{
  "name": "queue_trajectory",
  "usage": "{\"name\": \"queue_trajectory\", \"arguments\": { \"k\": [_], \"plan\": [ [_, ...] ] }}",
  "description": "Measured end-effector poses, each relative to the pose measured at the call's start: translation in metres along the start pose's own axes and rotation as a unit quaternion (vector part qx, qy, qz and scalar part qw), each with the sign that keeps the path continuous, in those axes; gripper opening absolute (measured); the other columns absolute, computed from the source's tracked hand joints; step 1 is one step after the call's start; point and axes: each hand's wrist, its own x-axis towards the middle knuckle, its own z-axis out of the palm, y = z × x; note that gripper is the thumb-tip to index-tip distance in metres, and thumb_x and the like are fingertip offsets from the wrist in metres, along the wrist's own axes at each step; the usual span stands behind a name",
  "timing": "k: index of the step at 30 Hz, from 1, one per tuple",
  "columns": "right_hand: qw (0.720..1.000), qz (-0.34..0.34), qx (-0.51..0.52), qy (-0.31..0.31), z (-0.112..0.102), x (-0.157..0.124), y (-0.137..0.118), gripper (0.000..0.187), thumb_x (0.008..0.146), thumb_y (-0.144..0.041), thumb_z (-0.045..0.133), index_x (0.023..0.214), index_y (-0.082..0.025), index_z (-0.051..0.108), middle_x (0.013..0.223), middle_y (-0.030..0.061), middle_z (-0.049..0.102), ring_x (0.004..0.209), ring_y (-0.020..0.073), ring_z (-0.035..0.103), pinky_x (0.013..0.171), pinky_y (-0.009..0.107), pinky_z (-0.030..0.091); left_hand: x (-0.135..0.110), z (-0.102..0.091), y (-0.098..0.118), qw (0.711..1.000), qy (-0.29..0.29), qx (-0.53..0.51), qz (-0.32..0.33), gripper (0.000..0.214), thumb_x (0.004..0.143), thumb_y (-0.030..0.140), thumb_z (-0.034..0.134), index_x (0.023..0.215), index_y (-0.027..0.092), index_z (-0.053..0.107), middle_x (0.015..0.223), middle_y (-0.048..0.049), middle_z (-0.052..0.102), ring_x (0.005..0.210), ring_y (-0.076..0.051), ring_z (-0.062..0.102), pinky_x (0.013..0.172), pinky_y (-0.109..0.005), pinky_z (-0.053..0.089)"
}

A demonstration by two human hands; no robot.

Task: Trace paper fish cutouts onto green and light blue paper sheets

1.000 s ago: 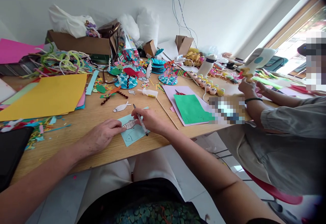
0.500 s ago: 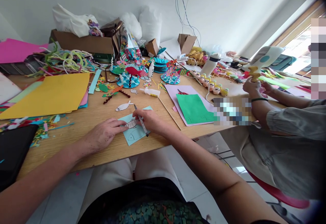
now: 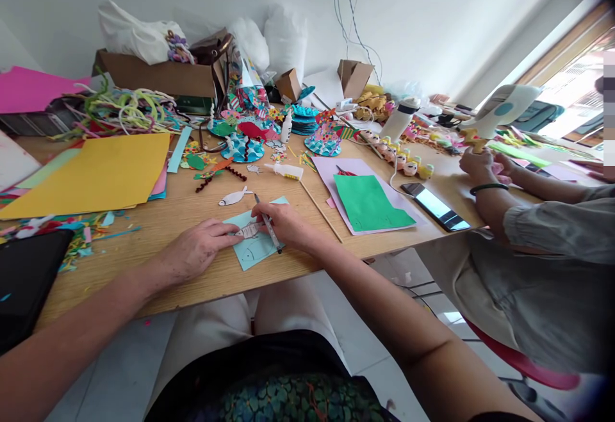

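A light-blue sheet of paper (image 3: 262,250) lies on the table in front of me, with a fish outline drawn on it. On its upper part rests a small white striped fish cutout (image 3: 248,230). My left hand (image 3: 202,247) lies flat, fingers stretched out and their tips against the cutout's left end. In my right hand (image 3: 284,225) is a pen (image 3: 272,233), held beside the cutout's right end; the fingers partly hide that end. A second white fish cutout (image 3: 234,197) lies just beyond the sheet.
A wooden stick (image 3: 321,211), a glue bottle (image 3: 284,171) and green paper (image 3: 368,203) lie beyond and to the right. Yellow paper (image 3: 96,172) and a black tablet-like object (image 3: 31,281) are at left. At right a person's hands (image 3: 483,164) hold a yellow piece near a phone (image 3: 435,206).
My hands stay in nearly the same place, the pen still by the striped cutout. The view has shifted slightly. The person at right still holds the yellow piece.
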Motion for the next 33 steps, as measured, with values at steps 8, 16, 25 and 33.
{"name": "queue_trajectory", "arguments": {
  "k": [8, 16, 25, 33],
  "plan": [
    [1.000, 0.001, -0.004, -0.016, -0.004, 0.000, -0.005, 0.021, 0.077, -0.011, 0.061, 0.098, -0.016, 0.060, 0.086, 0.0042, 0.065, 0.073, 0.0125, 0.056, 0.067, 0.022, 0.038, 0.022, -0.009, -0.008, 0.993, -0.032, -0.099, 0.049, 0.042, 0.086, 0.010, 0.030, 0.102, 0.022, 0.066, 0.113, -0.0043, 0.064, 0.107, -0.018, 0.054, 0.093, -0.032, 0.043],
    [0.985, -0.045, 0.141, 0.087, -0.031, -0.012, -0.006, 0.029, 0.091, -0.035, 0.042, 0.087, -0.016, 0.064, 0.083, 0.0042, 0.063, 0.080, 0.0131, 0.057, 0.072, 0.024, 0.041, 0.042, -0.013, -0.009, 0.975, -0.081, -0.207, -0.003, 0.030, 0.088, 0.022, 0.037, 0.079, 0.020, 0.066, 0.090, -0.0003, 0.066, 0.087, -0.015, 0.057, 0.082, -0.028, 0.042],
    [0.939, 0.049, 0.340, 0.006, -0.031, -0.020, -0.009, 0.003, 0.075, -0.017, 0.051, 0.076, -0.016, 0.053, 0.062, -0.0029, 0.056, 0.059, 0.0083, 0.051, 0.057, 0.020, 0.040, 0.051, -0.014, -0.004, 0.977, -0.093, -0.182, -0.054, 0.024, 0.084, 0.023, 0.039, 0.082, 0.020, 0.063, 0.080, 0.0014, 0.062, 0.075, -0.012, 0.055, 0.069, -0.023, 0.040],
    [0.967, 0.004, 0.253, -0.034, -0.013, -0.014, -0.007, 0.006, 0.069, -0.012, 0.053, 0.074, -0.015, 0.056, 0.067, -0.0037, 0.053, 0.062, 0.0076, 0.046, 0.058, 0.020, 0.036, 0.053, -0.015, -0.007, 0.972, -0.106, -0.206, -0.049, 0.020, 0.078, 0.016, 0.043, 0.091, 0.020, 0.058, 0.082, 0.0015, 0.061, 0.078, -0.013, 0.057, 0.072, -0.023, 0.042]
  ]
}}
